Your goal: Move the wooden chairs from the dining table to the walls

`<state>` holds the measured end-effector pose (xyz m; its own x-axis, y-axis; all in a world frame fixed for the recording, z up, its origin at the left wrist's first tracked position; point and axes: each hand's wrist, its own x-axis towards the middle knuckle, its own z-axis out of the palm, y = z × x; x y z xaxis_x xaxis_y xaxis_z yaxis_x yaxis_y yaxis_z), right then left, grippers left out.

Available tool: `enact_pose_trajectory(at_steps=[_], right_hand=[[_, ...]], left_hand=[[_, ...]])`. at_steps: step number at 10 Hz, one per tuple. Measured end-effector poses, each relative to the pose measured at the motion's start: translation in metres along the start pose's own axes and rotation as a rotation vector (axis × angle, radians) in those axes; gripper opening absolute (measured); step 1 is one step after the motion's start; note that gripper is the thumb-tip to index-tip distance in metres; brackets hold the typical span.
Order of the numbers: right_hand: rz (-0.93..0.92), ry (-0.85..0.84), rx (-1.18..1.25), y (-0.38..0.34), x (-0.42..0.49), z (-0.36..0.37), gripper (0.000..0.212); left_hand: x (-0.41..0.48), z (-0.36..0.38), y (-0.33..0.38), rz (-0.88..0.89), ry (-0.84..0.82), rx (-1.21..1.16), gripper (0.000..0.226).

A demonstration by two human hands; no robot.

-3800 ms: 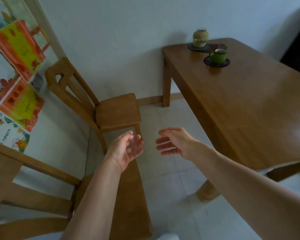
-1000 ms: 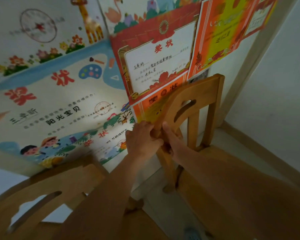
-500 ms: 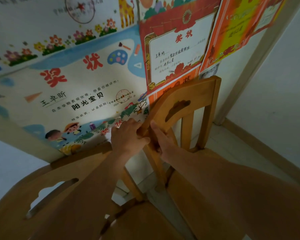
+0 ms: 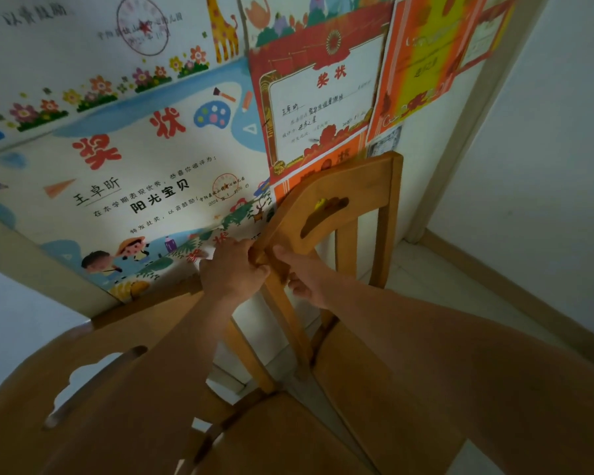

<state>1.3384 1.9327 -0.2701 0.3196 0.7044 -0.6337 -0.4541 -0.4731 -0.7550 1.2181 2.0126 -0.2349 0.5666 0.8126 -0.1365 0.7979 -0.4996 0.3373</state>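
- honey-brown wooden chair [image 4: 336, 207], with a slot cut through its curved top rail, stands with its back close against the wall. it looks tilted in this view, and i cannot tell whether all its legs are on the floor.
- left hand [image 4: 232, 269] grips the near end of that top rail, fingers curled round the corner from the left.
- right hand [image 4: 306, 277] holds the same corner from the other side, thumb laid along the front face and fingers curled beneath.
- the step in hand, as i judge it, is settling this chair at the wall. next it needs a small nudge flush, then release.
- second brown wooden chair [image 4: 117, 389] sits just beside it, nearer the camera.
- wall of colourful award certificates [image 4: 151, 173] rises behind both chairs, with pale tiled floor [image 4: 443, 275] and beige skirting board [image 4: 515, 293] to the right.
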Motion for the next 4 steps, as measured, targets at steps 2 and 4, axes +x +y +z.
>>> enact_pose_trajectory(at_steps=[2,4], right_hand=[[0.016,0.106,-0.018,0.007,-0.038,-0.028,0.052],[-0.016,0.268,0.143,0.019,-0.099,-0.065,0.028]], left_hand=[[-0.017,0.009,0.042,-0.04,0.202,-0.249,0.046],[-0.058,0.02,0.081,-0.139,0.126,-0.885,0.046]])
